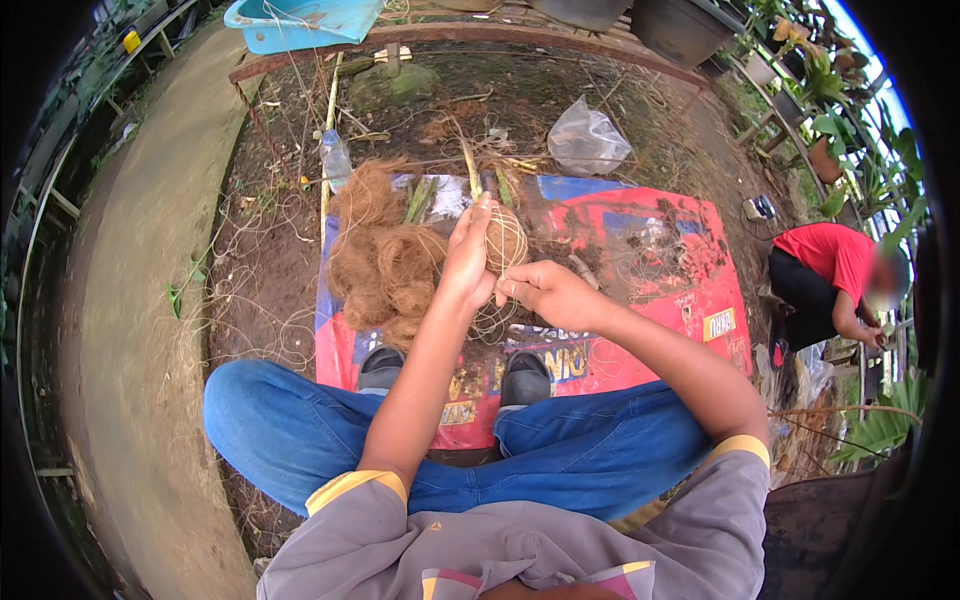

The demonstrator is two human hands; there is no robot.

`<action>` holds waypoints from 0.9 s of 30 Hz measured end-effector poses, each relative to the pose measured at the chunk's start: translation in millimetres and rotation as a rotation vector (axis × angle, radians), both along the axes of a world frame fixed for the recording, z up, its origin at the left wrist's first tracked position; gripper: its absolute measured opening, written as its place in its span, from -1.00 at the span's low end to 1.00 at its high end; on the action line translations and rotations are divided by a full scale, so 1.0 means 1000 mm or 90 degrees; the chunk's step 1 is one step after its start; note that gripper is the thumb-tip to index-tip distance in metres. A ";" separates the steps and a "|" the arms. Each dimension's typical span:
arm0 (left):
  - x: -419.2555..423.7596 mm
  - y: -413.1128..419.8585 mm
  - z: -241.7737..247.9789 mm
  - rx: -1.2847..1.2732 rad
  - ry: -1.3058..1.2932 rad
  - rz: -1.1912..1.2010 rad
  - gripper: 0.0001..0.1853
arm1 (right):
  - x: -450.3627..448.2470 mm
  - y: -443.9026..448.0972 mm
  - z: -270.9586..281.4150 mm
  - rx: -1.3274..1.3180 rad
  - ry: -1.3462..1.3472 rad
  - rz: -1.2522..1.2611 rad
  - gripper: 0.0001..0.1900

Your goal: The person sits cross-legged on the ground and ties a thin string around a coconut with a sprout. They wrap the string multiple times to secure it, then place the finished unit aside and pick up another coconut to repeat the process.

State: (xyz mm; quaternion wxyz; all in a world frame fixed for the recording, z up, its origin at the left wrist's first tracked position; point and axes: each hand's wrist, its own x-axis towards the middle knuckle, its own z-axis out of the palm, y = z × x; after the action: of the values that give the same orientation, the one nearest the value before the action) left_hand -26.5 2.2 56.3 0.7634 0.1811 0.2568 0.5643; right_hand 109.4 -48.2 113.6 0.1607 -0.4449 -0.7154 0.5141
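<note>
A brown fibre-covered ball (505, 238), wound with pale string, is against the fingers and palm of my left hand (469, 251), which is wrapped round its left side. Green plant stalks (474, 171) rise at the ball's far end. My right hand (551, 294) pinches the string (501, 276) at the ball's near end, close to my left wrist. Loose string hangs below in loops. Left of my left hand lies a heap of brown coconut fibre (382, 262). Cut green stalks (421, 199) lie behind the heap.
A printed red and blue sheet (660, 285) bearing soil lies on the ground. Beyond it are a plastic bottle (335, 159), a clear plastic bag (589, 139) and a bench edge (480, 33) with a blue basin (304, 30). A person in red (825, 259) crouches at the right.
</note>
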 end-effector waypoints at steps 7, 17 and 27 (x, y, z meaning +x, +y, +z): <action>-0.004 0.001 0.005 -0.068 -0.080 -0.089 -0.59 | 0.008 0.010 -0.008 -0.269 0.072 0.017 -0.74; -0.015 0.003 0.006 -0.022 -0.095 -0.268 -0.56 | 0.043 0.042 -0.019 -0.388 0.239 -0.252 -0.80; 0.000 -0.014 0.017 0.027 0.090 -0.227 -0.66 | 0.035 0.040 0.021 -0.201 0.336 -0.327 -0.76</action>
State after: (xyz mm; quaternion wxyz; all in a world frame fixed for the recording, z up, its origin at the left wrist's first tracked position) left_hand -26.0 -11.3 73.2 0.8273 0.2789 0.2614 0.4116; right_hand 144.9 -8.0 134.8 0.3918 -0.4814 -0.4275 0.6572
